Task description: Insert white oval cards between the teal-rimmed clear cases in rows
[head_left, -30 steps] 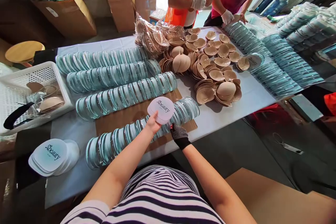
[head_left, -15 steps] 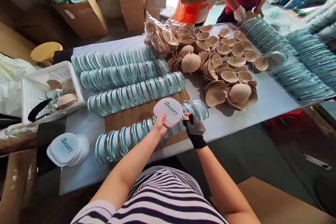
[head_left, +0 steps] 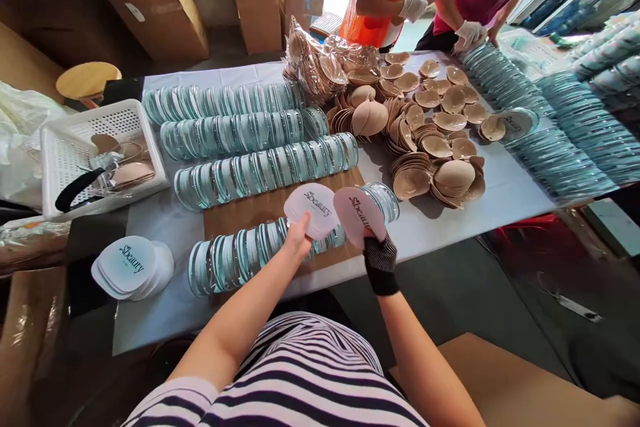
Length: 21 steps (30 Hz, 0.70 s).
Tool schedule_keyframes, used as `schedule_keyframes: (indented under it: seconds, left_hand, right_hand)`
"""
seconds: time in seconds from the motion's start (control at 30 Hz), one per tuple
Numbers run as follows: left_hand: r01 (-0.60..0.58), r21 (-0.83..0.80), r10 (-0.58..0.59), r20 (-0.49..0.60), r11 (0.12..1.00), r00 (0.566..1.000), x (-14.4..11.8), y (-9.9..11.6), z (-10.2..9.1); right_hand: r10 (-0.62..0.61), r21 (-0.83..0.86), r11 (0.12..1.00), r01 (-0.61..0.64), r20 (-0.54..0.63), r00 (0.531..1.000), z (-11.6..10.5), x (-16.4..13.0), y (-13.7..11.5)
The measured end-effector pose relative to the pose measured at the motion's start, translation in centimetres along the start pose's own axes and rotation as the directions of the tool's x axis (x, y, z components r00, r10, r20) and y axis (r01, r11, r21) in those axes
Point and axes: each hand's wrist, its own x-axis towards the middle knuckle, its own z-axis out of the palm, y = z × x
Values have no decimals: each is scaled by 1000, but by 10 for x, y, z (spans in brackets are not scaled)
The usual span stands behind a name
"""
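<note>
My bare left hand (head_left: 299, 238) is closed on a small stack of pale rounded cards (head_left: 311, 203) printed "Sbeauty", thumb on top. In a dark fingerless glove, my right hand (head_left: 380, 253) pinches one such card (head_left: 356, 213), tilted up beside the stack. Beneath both hands runs the nearest row of clear round cases (head_left: 245, 253), standing on edge on a brown cardboard sheet (head_left: 223, 217); the cards hide part of it. More of these cards (head_left: 131, 265) lie piled at the table's left front corner.
Further rows of clear cases (head_left: 270, 170) stand behind. Beige moulded cups (head_left: 410, 183) lie heaped to the right, beside a plastic bag of cups (head_left: 315, 67). A white basket (head_left: 63, 147) sits at left. Two gloved people work across the table (head_left: 240, 73), near more stacked cases (head_left: 580, 107).
My right hand has drawn one card away from the stack and now holds it apart, to the right. My left hand, still gripping the stack, has shifted slightly left.
</note>
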Motion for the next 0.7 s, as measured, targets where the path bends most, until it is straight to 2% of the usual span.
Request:
schedule_keyframes:
  seconds: [0.03,0.07,0.13,0.2,0.27,0.33,0.43,0.5,0.6,0.7]
  left_hand:
    - [1,-40,-2,-16,999,1000,4,7,2]
    - [15,-69,-17,-33,998,999,9,15,4]
    - [68,-97,-74,-58,993,996,17,26,7]
    - [115,-100,-124,-86,988,989,22,31,7]
    - [126,-97,-135,-90,987,987,24,31,6]
    - [121,-97,-129,-78,988,989,24,29,5]
    - [114,-101,-122,-79,988,989,23,27,4]
    - [116,-102,-125,-85,988,988,23,26,4]
    - [121,-95,-129,-78,988,989,25,25,2]
    - [120,-89,-127,-70,989,989,27,24,1]
  right_hand:
    - [-13,-88,996,12,-7,1000,-11,-10,11]
    - [-35,-182,982,41,38,999,-21,-22,20]
    - [-63,-325,937,132,216,974,-31,-49,29]
    - [-25,-414,889,197,385,923,-27,-66,24]
    - [64,-503,837,216,482,874,-14,-68,8]
    - [130,-569,791,227,519,845,-2,-57,-14]
    - [122,-594,752,287,553,824,-1,-38,-36]
    - [118,-599,732,324,579,807,-11,-36,-40]
    - [179,-630,703,331,607,774,-16,-45,-36]
    - [161,-595,724,348,637,754,5,-46,-35]
